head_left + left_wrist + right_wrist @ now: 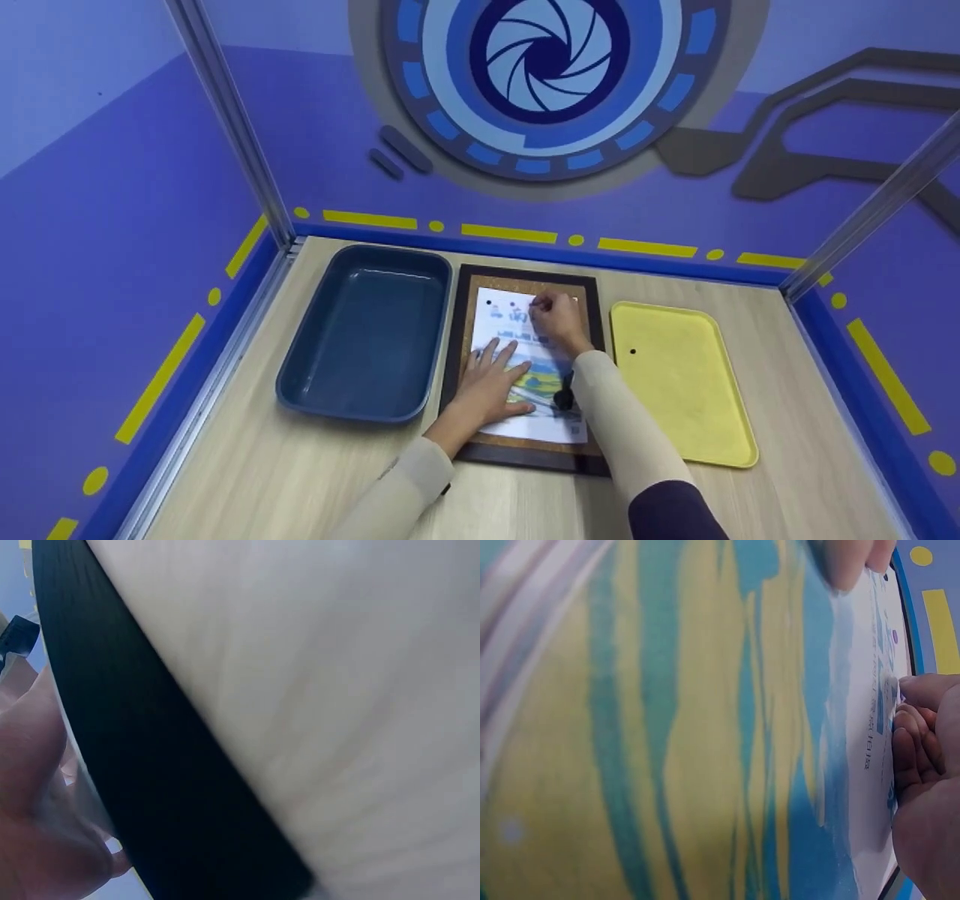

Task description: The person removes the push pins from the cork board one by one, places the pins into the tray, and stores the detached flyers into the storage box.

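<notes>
A printed sheet (536, 430) with a yellow, blue and green picture lies on a dark-framed cork board (517, 282). Small round pins mark its top edge: a black pin (488, 302) at the left corner and a purple pin (895, 636) beside it. My left hand (491, 382) rests flat on the sheet, fingers spread. Near the top edge, the thumb and index finger of my right hand (558, 319) pinch a small pin, mostly hidden by the fingertips. In the left wrist view, sleeve and a dark band cover most of the scene.
Left of the board stands a deep dark-blue tray (360, 345). To its right lies a shallow yellow tray (686, 382) with a small black dot-like piece (633, 351) in it. Blue-purple panels (315, 142) wall in the wooden table (787, 420).
</notes>
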`<action>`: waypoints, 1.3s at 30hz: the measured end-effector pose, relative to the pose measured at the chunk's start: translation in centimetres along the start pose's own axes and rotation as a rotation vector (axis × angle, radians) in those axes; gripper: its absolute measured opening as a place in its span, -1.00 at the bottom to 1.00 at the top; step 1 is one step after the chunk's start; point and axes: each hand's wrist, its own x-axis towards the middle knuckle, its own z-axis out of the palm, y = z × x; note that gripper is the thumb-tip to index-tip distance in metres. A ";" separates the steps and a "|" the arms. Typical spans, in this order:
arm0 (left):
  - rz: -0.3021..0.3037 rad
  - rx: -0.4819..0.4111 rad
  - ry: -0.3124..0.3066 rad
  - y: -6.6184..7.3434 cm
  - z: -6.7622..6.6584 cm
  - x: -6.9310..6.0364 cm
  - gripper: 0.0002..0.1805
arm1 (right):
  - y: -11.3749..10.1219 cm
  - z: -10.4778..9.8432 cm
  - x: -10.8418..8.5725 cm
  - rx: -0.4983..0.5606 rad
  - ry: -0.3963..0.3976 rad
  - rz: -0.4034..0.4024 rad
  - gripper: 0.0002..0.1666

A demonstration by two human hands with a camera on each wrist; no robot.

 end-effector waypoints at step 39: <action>-0.057 -0.044 -0.062 0.5 -0.4 -0.2 -0.13 | -0.3 0.4 0.1 -0.027 0.062 -0.011 -0.86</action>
